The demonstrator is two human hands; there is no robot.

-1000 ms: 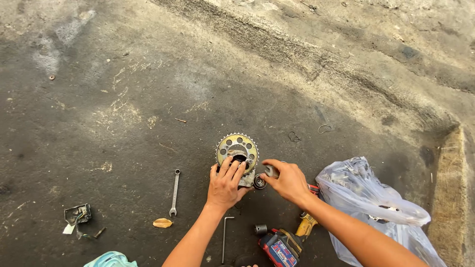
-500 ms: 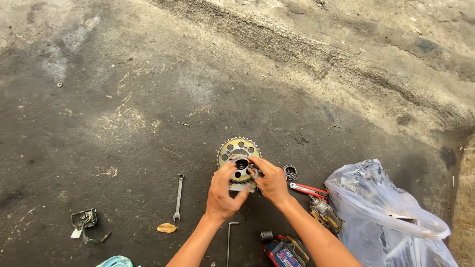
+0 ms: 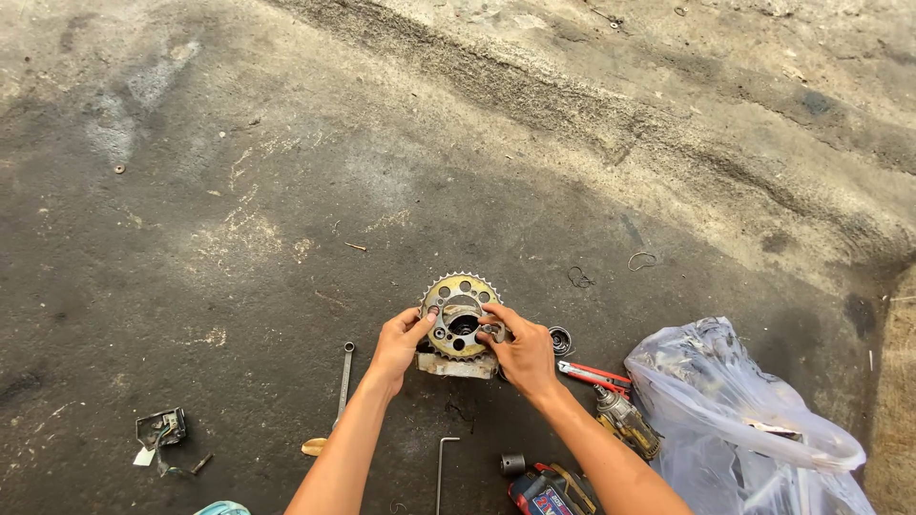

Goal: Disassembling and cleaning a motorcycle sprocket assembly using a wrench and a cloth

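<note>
A round toothed sprocket (image 3: 462,289) with a yellowish rim and a grey hub lies on the dark ground, resting on a pale metal block (image 3: 460,367). My left hand (image 3: 399,344) grips the sprocket's left edge, thumb on its face. My right hand (image 3: 520,353) presses its fingers onto the hub at the right of the centre hole. A small round bearing-like ring (image 3: 560,339) lies just right of my right hand.
A spanner (image 3: 344,379) and an L-shaped hex key (image 3: 441,467) lie near my arms. Red-handled pliers (image 3: 592,374), a power tool (image 3: 627,423), a red-blue tool (image 3: 549,490) and a clear plastic bag (image 3: 744,420) sit right. Metal scrap (image 3: 160,429) lies left.
My right hand moved from the small ring beside the sprocket onto the hub. The ring now lies uncovered on the ground. My left hand shifted to the sprocket's left edge.
</note>
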